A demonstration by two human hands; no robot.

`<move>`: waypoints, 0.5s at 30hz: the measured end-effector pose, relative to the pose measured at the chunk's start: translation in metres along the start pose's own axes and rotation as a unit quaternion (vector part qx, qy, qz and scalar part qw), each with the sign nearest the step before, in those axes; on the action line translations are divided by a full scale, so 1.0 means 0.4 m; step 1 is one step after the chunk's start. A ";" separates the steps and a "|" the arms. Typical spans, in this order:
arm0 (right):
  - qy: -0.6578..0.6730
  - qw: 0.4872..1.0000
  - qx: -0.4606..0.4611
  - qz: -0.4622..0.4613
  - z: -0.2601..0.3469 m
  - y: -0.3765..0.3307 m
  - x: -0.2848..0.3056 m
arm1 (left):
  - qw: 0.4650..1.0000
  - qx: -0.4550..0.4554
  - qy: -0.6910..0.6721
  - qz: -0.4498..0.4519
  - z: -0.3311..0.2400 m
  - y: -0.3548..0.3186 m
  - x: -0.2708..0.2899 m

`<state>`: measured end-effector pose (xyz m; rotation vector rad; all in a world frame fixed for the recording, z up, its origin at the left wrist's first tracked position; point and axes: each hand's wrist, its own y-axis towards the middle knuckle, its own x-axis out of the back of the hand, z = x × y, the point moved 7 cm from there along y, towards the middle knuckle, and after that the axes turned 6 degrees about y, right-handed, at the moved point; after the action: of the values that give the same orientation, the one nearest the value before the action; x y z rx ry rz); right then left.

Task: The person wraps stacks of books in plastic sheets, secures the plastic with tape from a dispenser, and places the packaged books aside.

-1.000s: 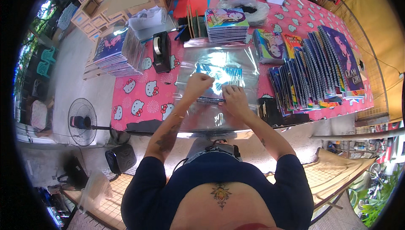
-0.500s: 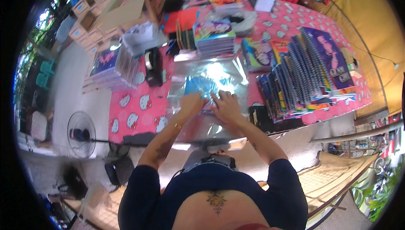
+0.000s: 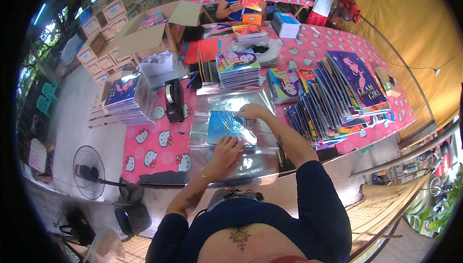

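Note:
A blue notebook (image 3: 221, 124) lies in front of me, with clear plastic film (image 3: 258, 159) over and around it. My left hand (image 3: 226, 153) rests at the notebook's near edge, fingers stretched out over the film. At the far right corner, my right hand (image 3: 251, 112) has its fingers curled together on the film, and creases run from there across the cover. Its fingertips are partly hidden. To the left stands a black tape dispenser (image 3: 174, 101).
Spiral notebooks (image 3: 337, 91) are piled on the right, a notebook stack (image 3: 238, 70) beyond the film, another stack (image 3: 123, 94) at left. An open carton (image 3: 144, 38) is at far left. Across the pink table (image 3: 161, 142), a person (image 3: 238, 2) holds an orange booklet. A fan (image 3: 89, 171) stands left.
My right hand has moved to the notebook's far right corner and my left hand to its near edge. More of the blue cover shows. The view has tilted up.

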<state>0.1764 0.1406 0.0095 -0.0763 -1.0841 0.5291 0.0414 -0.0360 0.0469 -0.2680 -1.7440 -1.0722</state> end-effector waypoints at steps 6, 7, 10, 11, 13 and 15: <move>0.347 0.935 -0.024 0.062 -0.040 -0.052 0.182 | 0.931 0.243 -0.256 -0.096 0.250 -0.026 0.142; 0.369 0.925 -0.005 0.085 -0.030 -0.071 0.175 | 0.876 0.327 -0.341 -0.098 0.307 -0.052 0.124; 0.407 0.902 0.048 0.134 0.017 -0.164 0.124 | 0.800 0.359 -0.480 -0.028 0.369 -0.077 0.066; 0.407 0.904 0.105 0.072 0.032 -0.190 0.105 | 0.812 0.340 -0.472 -0.053 0.361 -0.075 0.062; 0.363 0.916 0.159 -0.063 0.054 -0.217 0.061 | 0.833 0.298 -0.455 -0.100 0.328 -0.080 0.057; 0.407 0.894 0.141 -0.125 0.073 -0.199 0.056 | 0.830 0.292 -0.471 -0.059 0.348 -0.029 0.038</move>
<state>0.1893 0.0755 0.0667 0.0937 -0.1817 0.3549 -0.0624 0.0588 0.0429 -0.3284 -2.9148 -0.4046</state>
